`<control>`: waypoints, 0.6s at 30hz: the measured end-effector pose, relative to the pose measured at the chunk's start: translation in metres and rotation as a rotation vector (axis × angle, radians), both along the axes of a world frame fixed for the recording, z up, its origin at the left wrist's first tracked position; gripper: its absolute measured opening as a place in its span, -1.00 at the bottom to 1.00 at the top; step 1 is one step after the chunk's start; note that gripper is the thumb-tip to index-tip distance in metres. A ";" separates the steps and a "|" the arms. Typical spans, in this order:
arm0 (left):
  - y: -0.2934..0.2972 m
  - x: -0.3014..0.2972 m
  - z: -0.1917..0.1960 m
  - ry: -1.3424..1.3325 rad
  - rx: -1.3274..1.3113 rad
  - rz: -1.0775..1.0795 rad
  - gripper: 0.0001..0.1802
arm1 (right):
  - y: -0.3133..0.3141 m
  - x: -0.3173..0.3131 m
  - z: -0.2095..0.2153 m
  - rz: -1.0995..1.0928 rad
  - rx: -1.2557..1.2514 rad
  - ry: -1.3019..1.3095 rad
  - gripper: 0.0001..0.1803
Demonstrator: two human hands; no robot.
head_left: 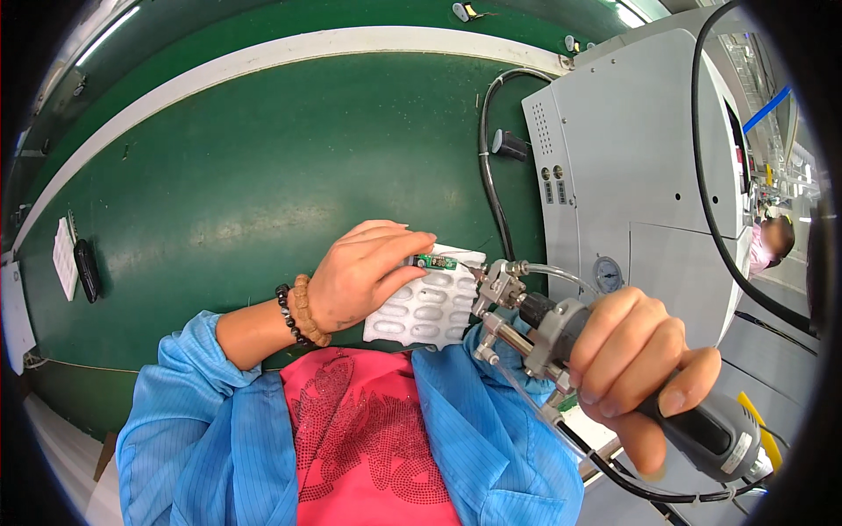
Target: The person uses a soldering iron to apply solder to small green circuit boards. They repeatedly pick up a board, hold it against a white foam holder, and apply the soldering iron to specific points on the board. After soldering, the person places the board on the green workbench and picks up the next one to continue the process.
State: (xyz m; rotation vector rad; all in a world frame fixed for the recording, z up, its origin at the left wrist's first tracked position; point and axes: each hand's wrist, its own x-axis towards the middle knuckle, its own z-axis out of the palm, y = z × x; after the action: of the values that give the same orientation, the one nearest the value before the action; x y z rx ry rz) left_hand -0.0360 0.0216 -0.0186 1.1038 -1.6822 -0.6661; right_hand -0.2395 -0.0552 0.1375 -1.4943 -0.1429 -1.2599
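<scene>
My left hand (pixel 358 273) pinches a small green circuit board (pixel 437 261) with a dark part at its end, between thumb and fingers. The board is over the upper part of a white moulded tray (pixel 421 314) with rows of oval pockets. My right hand (pixel 633 355) is closed around the body of an electric screwdriver (pixel 712 431), a dark grey tool with a metal head and thin clear tubes. Its head points left, and the tip is close to the board's right end; whether they touch I cannot tell.
A grey machine cabinet (pixel 605 131) with a round pressure gauge (pixel 607 273) stands on the right. A black cable (pixel 484 158) runs down beside it. On the green bench (pixel 263 167) a black case (pixel 88 270) lies far left. Another person (pixel 772 244) appears at the right edge.
</scene>
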 end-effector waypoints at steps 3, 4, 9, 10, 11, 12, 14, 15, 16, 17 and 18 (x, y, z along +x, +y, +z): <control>-0.002 -0.001 -0.009 -0.029 0.031 -0.038 -0.52 | 0.001 0.003 0.000 0.008 0.017 0.001 -0.55; -0.003 -0.002 -0.011 -0.037 0.046 -0.050 -0.52 | 0.001 0.004 -0.001 0.016 0.023 0.017 -0.56; -0.004 0.000 -0.008 -0.019 0.101 -0.070 -0.52 | -0.004 0.021 -0.012 0.013 -0.030 0.139 -0.49; -0.004 -0.001 -0.009 -0.017 0.118 -0.074 -0.52 | -0.005 0.022 -0.012 0.018 -0.033 0.163 -0.50; -0.003 0.000 -0.010 -0.009 0.121 -0.071 -0.52 | -0.005 0.025 -0.014 0.035 -0.026 0.169 -0.50; -0.002 0.000 -0.012 0.000 0.124 -0.069 -0.52 | -0.005 0.028 -0.015 0.050 -0.020 0.175 -0.50; -0.001 -0.001 -0.015 0.008 0.116 -0.060 -0.53 | -0.005 0.032 -0.018 0.069 0.016 0.168 -0.52; 0.000 -0.001 -0.016 0.007 0.105 -0.052 -0.53 | -0.004 0.034 -0.019 0.073 0.045 0.155 -0.54; 0.001 -0.001 -0.016 0.004 0.094 -0.045 -0.53 | -0.004 0.035 -0.021 0.077 0.075 0.140 -0.56; 0.001 -0.002 -0.016 0.003 0.084 -0.041 -0.53 | -0.003 0.036 -0.021 0.068 0.076 0.135 -0.56; 0.001 -0.003 -0.016 0.001 0.074 -0.036 -0.54 | -0.003 0.036 -0.022 0.060 0.078 0.129 -0.56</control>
State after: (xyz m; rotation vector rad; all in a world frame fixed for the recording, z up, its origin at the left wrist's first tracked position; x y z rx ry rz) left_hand -0.0389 0.0226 -0.0349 1.1269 -1.6915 -0.7569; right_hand -0.2032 -0.0586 0.1158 -1.4886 -0.0522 -1.1059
